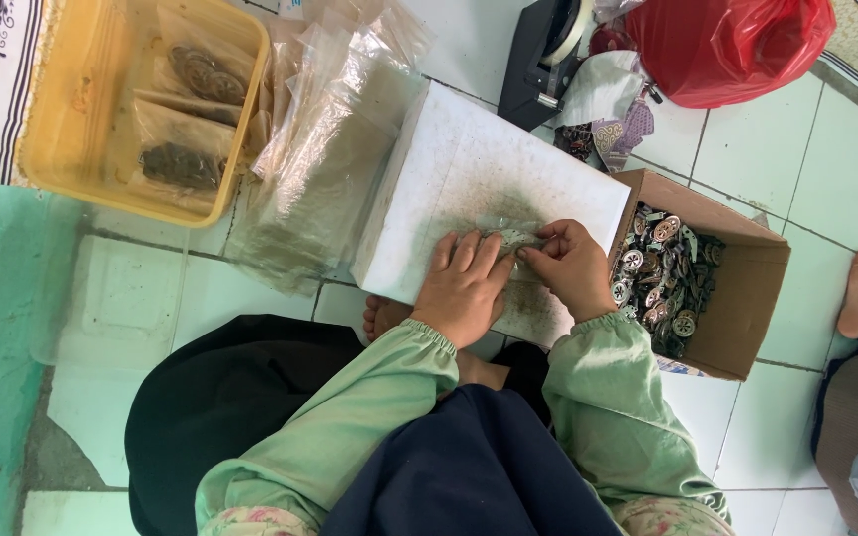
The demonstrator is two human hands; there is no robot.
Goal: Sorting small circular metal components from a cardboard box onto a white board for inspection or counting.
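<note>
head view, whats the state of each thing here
small bag: flat on the white block, pressed by both hands
left hand: palm down on the bag
right hand: fingers pinching the bag's end
white block: on the floor, top stained
cardboard box: open, holding metal pieces
yellow tub: open, filled bags inside
clear bags: empty, piled loose
red bag: bulging
</note>
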